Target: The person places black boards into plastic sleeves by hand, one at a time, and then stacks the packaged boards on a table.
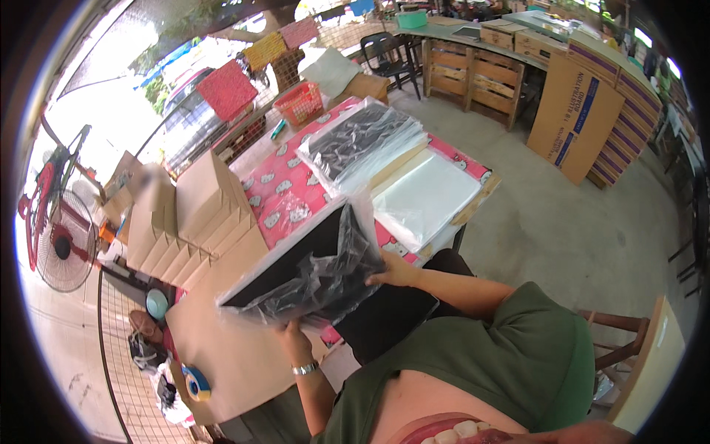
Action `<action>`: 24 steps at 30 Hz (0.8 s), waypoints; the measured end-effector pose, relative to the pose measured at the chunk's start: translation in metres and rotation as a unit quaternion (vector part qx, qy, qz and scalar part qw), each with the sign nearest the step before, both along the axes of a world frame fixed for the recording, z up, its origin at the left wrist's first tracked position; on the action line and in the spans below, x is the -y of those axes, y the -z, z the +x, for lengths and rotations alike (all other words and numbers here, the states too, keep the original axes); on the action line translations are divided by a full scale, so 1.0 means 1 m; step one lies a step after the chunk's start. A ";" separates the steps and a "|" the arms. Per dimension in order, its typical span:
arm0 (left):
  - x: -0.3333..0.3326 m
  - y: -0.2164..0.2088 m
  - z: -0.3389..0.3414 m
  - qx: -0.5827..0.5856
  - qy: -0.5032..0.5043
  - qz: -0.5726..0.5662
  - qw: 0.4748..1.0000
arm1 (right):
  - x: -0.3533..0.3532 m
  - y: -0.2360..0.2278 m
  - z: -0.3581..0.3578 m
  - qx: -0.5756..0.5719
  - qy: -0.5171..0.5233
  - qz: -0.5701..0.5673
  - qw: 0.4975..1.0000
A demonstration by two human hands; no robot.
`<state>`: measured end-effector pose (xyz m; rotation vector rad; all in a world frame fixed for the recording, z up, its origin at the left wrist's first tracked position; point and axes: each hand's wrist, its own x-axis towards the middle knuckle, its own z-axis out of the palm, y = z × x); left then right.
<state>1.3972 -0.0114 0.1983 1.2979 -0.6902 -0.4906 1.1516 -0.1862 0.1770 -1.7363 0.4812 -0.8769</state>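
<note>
My left hand (294,339) is closed on the lower edge of a black board in a clear plastic sleeve (310,259). Around the right edge of the same sleeved board curls my right hand (394,271), its thumb on top. The board is tilted above the table, and its loose plastic is wrinkled. Partly under it, close to my body, are bare black boards (388,318). Beyond my right hand lies a pile of clear plastic sleeves (429,196). Farther back is a stack of black boards in plastic (362,140).
A pink patterned cloth (277,174) covers the table. Folded brown cartons (200,207) stand at left, beside brown cardboard (229,355) bearing a tape roll (196,383). A red basket (299,103) sits at the back; a fan (65,240) stands far left. Large cartons (577,118) stand behind, right.
</note>
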 end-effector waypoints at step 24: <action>-0.010 -0.087 0.057 0.041 -0.128 -0.124 0.983 | 0.034 -0.230 -0.032 -0.242 -0.090 -0.381 0.888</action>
